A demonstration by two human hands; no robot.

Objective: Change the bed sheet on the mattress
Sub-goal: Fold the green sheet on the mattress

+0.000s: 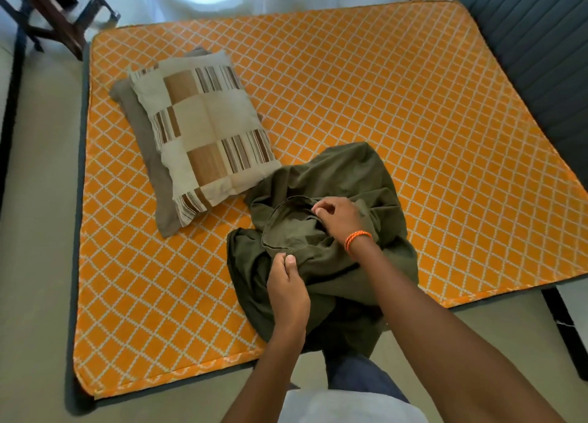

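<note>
Both hands pinch the hem of the green sheet (321, 219): left hand (288, 287) near, right hand (339, 215) far. It lies bunched at the mattress (381, 88) near edge, touching the pillows (203, 133).

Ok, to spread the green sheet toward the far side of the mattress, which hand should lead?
Probably the right hand: it pinches the hem on the far side of the green sheet. The left hand holds the near hem and can anchor it.

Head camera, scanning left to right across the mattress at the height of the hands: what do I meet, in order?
Bare orange mattress → left hand pinching the green sheet's hem → bunched green sheet → right hand pinching the same hem → more bare mattress.
</note>
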